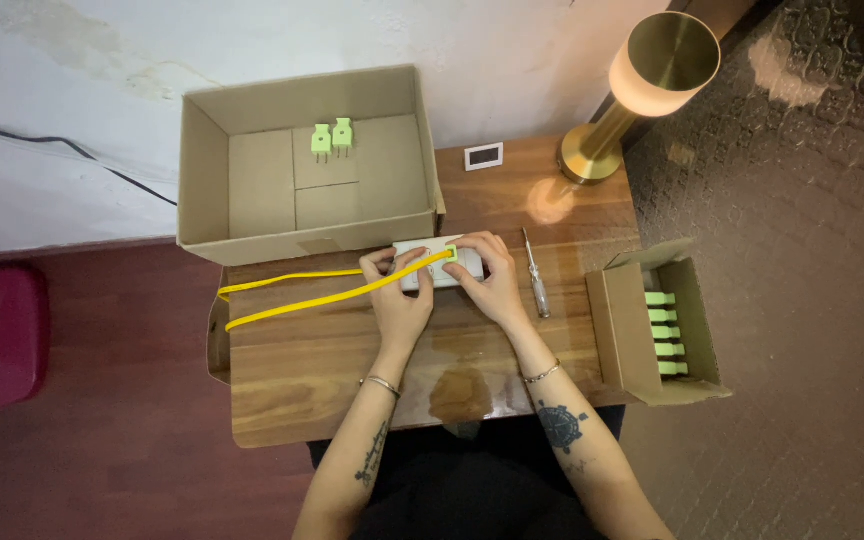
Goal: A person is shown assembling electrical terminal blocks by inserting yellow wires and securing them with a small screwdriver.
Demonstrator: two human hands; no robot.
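Both my hands rest on a white socket block (436,269) lying on the wooden table (302,370). My left hand (399,296) grips its left end, and my right hand (494,277) holds its right end. A yellow cable (292,302) runs from the block's top leftward in two strands to the table's left edge. A small green piece shows at the cable's end, between my fingers.
A large open cardboard box (204,180) behind the block holds two green plugs (332,137). A smaller box (620,330) at right holds several green plugs. A screwdriver (535,275) lies right of my right hand. A brass lamp (632,90) and a small white display (483,156) stand behind.
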